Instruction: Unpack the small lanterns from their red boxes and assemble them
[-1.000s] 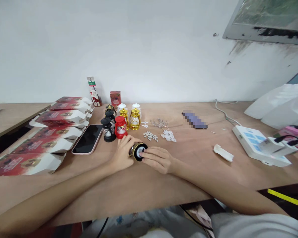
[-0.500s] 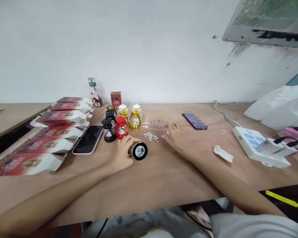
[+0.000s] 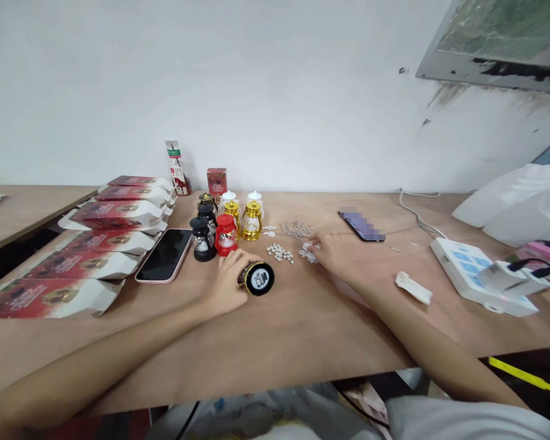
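Observation:
My left hand (image 3: 229,284) is wrapped round a small lantern (image 3: 259,279) lying on its side. Its black base faces me, and the round opening in it shows pale parts inside. Over a cluster of small white plastic pieces (image 3: 308,255), my right hand (image 3: 325,253) has its fingertips pinched together; what they hold, if anything, is too small to name. Left of those fingers lie a scatter of small round discs (image 3: 279,252) and a heap of thin metal bits (image 3: 296,230). Upright behind my left hand stand a red lantern (image 3: 226,235), a black lantern (image 3: 203,239) and a gold lantern (image 3: 252,221), among several others.
Open red-and-white boxes (image 3: 82,263) line the left side, beside a pink-edged phone (image 3: 165,255). A small red box (image 3: 217,181) and a bottle (image 3: 178,177) stand by the wall. To the right are another phone (image 3: 361,225), a white scrap (image 3: 413,288) and a power strip (image 3: 467,269) with cables.
My right hand's fingers have drawn in from a loose spread to a pinch over the white pieces, which show more now. My left hand keeps its hold on the lantern.

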### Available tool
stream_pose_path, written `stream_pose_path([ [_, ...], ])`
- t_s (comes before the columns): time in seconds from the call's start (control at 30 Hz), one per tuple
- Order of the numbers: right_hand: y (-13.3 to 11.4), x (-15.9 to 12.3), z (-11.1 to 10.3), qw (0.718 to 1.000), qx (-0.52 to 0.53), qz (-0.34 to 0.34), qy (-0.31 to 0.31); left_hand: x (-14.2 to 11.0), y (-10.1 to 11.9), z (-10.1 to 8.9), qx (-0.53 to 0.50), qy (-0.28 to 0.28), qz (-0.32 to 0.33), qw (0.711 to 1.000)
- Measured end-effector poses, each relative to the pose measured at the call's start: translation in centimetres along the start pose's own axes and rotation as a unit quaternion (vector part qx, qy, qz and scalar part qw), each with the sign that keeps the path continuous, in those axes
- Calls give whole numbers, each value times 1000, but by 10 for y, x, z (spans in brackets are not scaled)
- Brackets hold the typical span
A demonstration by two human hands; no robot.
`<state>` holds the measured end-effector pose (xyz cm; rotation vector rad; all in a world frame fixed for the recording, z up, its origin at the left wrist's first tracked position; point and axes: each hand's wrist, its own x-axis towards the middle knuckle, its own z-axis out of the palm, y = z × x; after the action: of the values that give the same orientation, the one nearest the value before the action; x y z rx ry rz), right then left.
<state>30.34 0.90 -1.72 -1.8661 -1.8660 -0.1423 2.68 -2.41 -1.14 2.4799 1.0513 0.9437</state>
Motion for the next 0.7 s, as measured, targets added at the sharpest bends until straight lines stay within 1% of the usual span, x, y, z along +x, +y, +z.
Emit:
stream_pose_path([
  [0.1, 2, 2, 6, 991, 117, -15, 60, 0, 0, 0, 0, 4, -3, 1000],
  [0.17, 0, 3, 9, 976, 186, -40, 102, 0, 1, 0, 0, 4, -3, 1000],
  [0.2, -2, 3, 10, 967, 222, -56, 113, 0, 1, 0, 0, 3, -4, 1000],
  [0.23, -5, 3, 11, 956, 262, -71, 114, 1, 1, 0, 1, 2, -4, 1000],
  [0.3, -14, -1, 9, 932, 338, -94, 95, 1, 2, -1, 2, -2, -2, 1000],
  [0.4, -33, -12, -2, 899, 411, -125, 82, 1, 2, -1, 9, -11, 6, 1000],
  [0.47, -49, -22, -17, 887, 418, -179, 86, 1, 3, 0, 14, -15, 8, 1000],
  [0.6, -76, -40, -46, 864, 365, -342, 50, 1, 4, 0, 20, -15, 9, 1000],
  [0.7, -89, -45, -53, 851, 298, -430, 50, 1, 6, -1, 20, -19, 12, 1000],
])
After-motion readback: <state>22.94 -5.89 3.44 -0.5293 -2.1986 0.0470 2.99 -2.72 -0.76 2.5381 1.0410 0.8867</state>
